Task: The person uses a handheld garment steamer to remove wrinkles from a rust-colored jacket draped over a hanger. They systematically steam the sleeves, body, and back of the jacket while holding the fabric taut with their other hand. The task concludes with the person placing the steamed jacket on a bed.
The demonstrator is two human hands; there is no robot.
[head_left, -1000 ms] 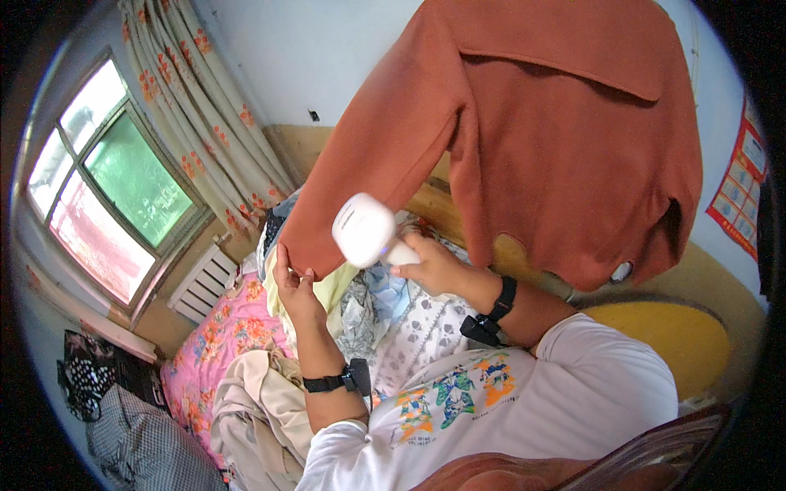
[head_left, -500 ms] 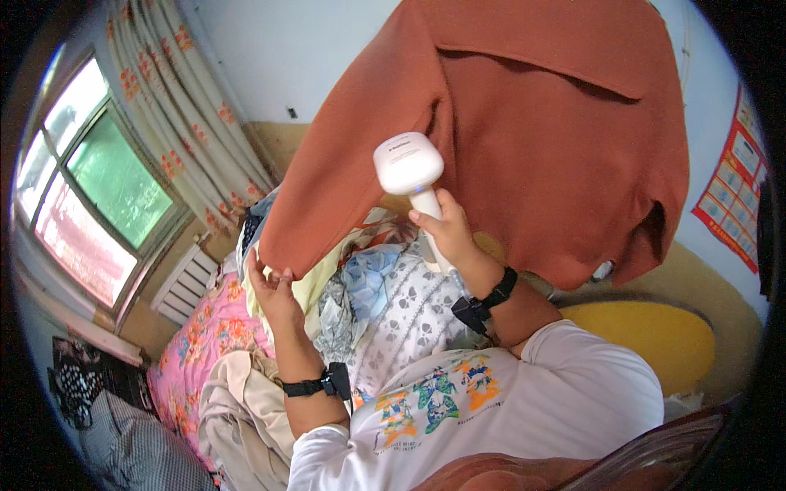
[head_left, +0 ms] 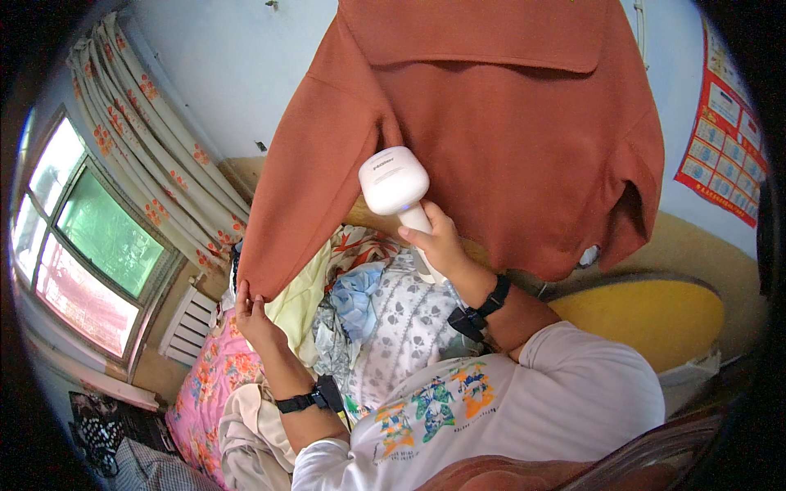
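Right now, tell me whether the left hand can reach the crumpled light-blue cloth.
Probably yes: the light-blue cloth lies uncovered nearby, though the left hand must likely release the rust-red fabric sleeve.

Here's the right hand (head_left: 440, 241), wrapped round the handle (head_left: 416, 219) of a white gadget (head_left: 395, 180), its rounded top in front of the rust-red coat (head_left: 516, 147); whether the 2 touch, I can't tell! Over on the left, the left hand (head_left: 260, 323) has the sleeve (head_left: 315, 164) by its end, holding it out at a slant. Each forearm (head_left: 286, 370) wears 1 black strap (head_left: 296, 403). Below, it's a jumble: pale yellow cloth (head_left: 293, 315), crumpled blue cloth (head_left: 358, 296), white patterned cloth (head_left: 401, 327). Far left, a window (head_left: 106, 237), a flowered curtain (head_left: 155, 147), a white radiator (head_left: 187, 323); out right, a red poster (head_left: 720, 143) above a rounded yellow board (head_left: 647, 319).
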